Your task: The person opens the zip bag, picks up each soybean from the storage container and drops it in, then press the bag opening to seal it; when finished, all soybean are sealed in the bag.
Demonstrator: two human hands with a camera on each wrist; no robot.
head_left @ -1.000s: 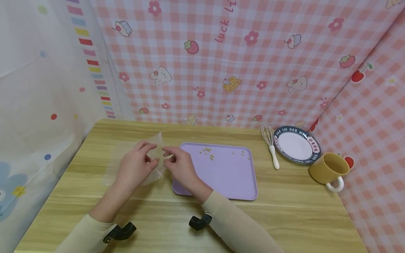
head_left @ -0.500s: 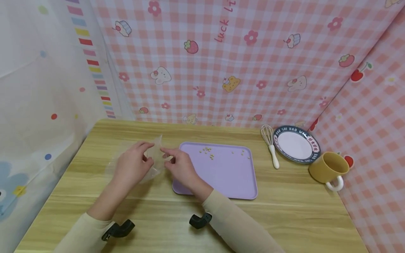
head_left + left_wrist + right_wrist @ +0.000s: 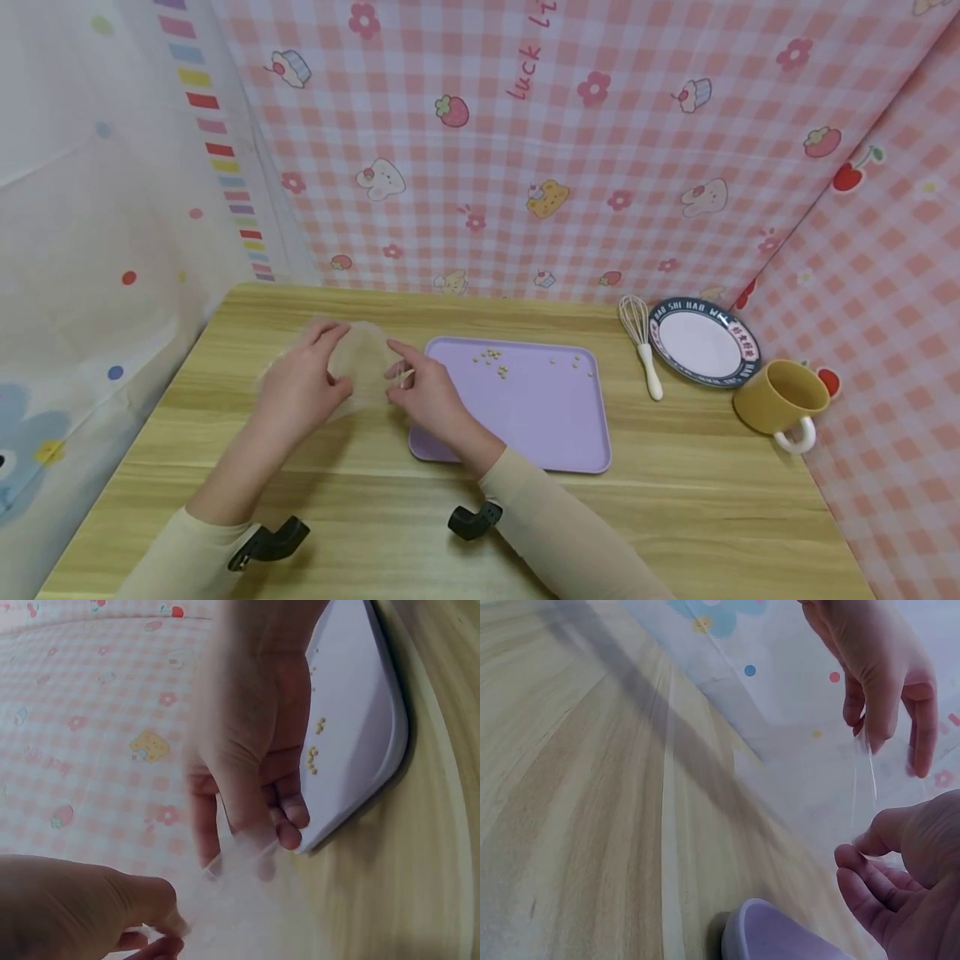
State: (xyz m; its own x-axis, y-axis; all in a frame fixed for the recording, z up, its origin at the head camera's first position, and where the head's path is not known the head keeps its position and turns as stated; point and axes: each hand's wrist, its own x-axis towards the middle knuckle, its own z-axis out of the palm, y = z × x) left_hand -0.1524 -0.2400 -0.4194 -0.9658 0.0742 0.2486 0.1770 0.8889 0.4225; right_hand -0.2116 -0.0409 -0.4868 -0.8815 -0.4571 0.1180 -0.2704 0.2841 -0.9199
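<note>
A clear plastic zip bag [image 3: 363, 367] is stretched between both hands, left of the lilac tray [image 3: 536, 429]. My left hand [image 3: 303, 375] holds the bag's left side between thumb and fingers. At the opposite side my right hand [image 3: 435, 392] pinches the edge, its wrist above the tray's left part. From the right wrist, the bag's zip strip [image 3: 864, 787] runs between the two hands. Small yellow pellets [image 3: 491, 356] lie on the tray near its far edge. In the left wrist view the bag [image 3: 240, 907] hangs see-through, and its lower part runs out of frame.
A white-handled whisk [image 3: 642, 350] lies right of the tray, beside a dark-rimmed plate [image 3: 705, 346]. A yellow mug [image 3: 776, 404] with a white handle stands at the table's right edge. Patterned cloth [image 3: 495, 167] hangs behind the wooden table [image 3: 405, 533].
My left hand has drawn away to the left, widening the gap between the hands. The bag is spread out more between them. My right hand has barely moved.
</note>
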